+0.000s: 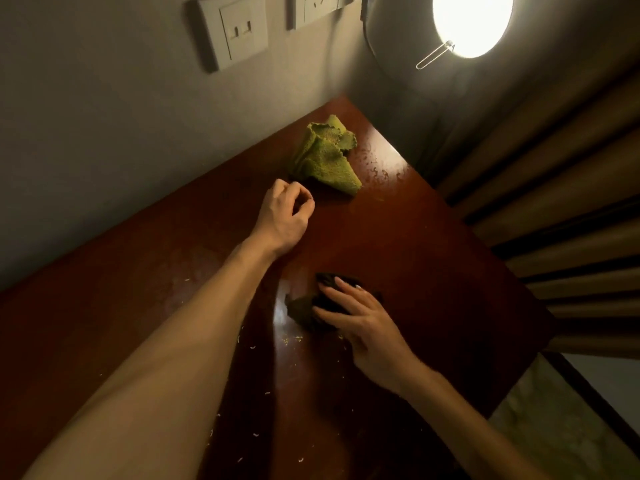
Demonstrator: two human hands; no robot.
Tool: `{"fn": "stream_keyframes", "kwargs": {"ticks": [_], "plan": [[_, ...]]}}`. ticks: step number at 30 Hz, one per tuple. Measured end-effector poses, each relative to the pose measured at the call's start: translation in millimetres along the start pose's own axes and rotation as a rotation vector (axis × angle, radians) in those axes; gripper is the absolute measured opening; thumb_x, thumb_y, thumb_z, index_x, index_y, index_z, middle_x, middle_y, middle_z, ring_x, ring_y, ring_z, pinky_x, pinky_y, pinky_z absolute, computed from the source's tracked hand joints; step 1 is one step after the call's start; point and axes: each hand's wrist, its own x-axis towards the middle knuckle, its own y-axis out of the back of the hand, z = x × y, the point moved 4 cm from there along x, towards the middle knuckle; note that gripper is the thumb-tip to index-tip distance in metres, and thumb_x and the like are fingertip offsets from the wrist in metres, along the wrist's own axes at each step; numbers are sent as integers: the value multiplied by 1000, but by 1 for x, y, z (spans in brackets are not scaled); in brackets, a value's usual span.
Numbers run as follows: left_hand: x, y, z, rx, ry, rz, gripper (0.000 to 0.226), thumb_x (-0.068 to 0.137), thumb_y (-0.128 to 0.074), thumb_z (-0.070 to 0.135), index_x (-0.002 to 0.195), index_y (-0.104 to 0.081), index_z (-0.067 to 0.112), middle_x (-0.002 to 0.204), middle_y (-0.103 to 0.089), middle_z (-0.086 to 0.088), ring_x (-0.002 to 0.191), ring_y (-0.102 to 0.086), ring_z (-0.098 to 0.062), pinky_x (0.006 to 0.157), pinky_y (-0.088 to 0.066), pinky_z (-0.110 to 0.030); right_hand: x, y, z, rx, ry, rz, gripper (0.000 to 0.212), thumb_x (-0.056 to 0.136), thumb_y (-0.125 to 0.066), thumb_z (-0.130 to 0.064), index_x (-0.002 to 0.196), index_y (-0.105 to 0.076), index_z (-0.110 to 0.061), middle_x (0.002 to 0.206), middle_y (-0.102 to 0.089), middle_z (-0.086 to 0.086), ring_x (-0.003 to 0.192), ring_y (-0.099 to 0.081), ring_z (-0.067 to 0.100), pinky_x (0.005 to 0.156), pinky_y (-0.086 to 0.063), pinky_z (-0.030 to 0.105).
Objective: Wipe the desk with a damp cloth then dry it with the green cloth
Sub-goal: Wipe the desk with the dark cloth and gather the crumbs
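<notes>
Where lit by lamp (472, 22), gleams glossy red-brown across desk (450, 244), with wet beads and streaks toward far right corner. Lying bunched near far edge, close to wall (86, 133): green cloth (323, 157), bright olive, with a looped towel-like weave, gathered into a rough cone with frilled hems uppermost. Just short of its near-left side, with fingers curled in and thumb tip meeting forefinger, gripping nothing visible: left hand (282, 216). Not touching green cloth.

Nearer, toward right edge, pressed down with straight, spread fingers onto dark cloth (304, 311): right hand (360, 320). No curl round it, only resting on top. Crumpled, almost black, too shadowed to tell weave; sticking out to left of and beyond fingertips. Beside it on left, a shiny stripe running toward near edge.

Scattered over near-left part of desk: pale flecks (252, 347). On wall: switches (239, 32). Off right edge: curtain (554, 188).
</notes>
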Motion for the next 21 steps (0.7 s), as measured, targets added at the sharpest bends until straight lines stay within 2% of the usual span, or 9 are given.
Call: {"fn": "stream_keyframes", "kwargs": {"ticks": [2,5,7,10,14,15,21], "plan": [[-2,-5,0,67,-11,-4,21,101,-60,34,113,-64,18,121,-47,-6,120,-46,-30,103,-39,-37,-5,0,4,4,-18,26,70,94,-62,3,148,-50,-39,167,-25,-14,156,2,0,125,1,29],[-6,-10,4,157,-26,5,28,97,-63,46,116,-60,26,119,-40,0,122,-42,-29,104,-34,-38,22,21,24,50,-75,152,60,94,-60,4,142,-60,-33,163,-37,-7,157,-16,11,126,-10,32],[-9,-12,6,199,-51,22,33,93,-66,53,117,-58,31,116,-36,3,120,-41,-28,102,-33,-38,45,45,51,101,-174,303,56,92,-58,8,135,-67,-26,157,-46,0,154,-28,19,125,-17,36],[-11,-13,8,235,-68,30,37,91,-68,55,119,-57,34,117,-36,3,119,-41,-28,97,-30,-34,80,86,100,83,-337,440,54,90,-59,8,133,-69,-23,154,-50,3,150,-33,22,125,-25,44],[-8,-14,6,238,-47,14,36,91,-69,56,118,-57,36,118,-36,2,121,-40,-28,97,-29,-35,102,124,136,139,-423,402,52,96,-56,5,136,-66,-28,160,-43,-6,154,-22,14,122,-11,28],[-8,-14,6,245,-43,14,36,91,-69,56,118,-57,36,117,-36,2,121,-40,-29,97,-29,-35,101,126,138,139,-412,383,52,98,-55,4,138,-65,-28,160,-41,-7,154,-20,13,120,-10,27],[-12,-20,20,351,27,-4,26,96,-64,46,117,-52,37,122,-39,-2,124,-40,-33,104,-32,-45,46,104,126,129,-413,397,55,94,-56,10,140,-63,-20,160,-42,-1,154,-24,20,127,-17,46]]}}
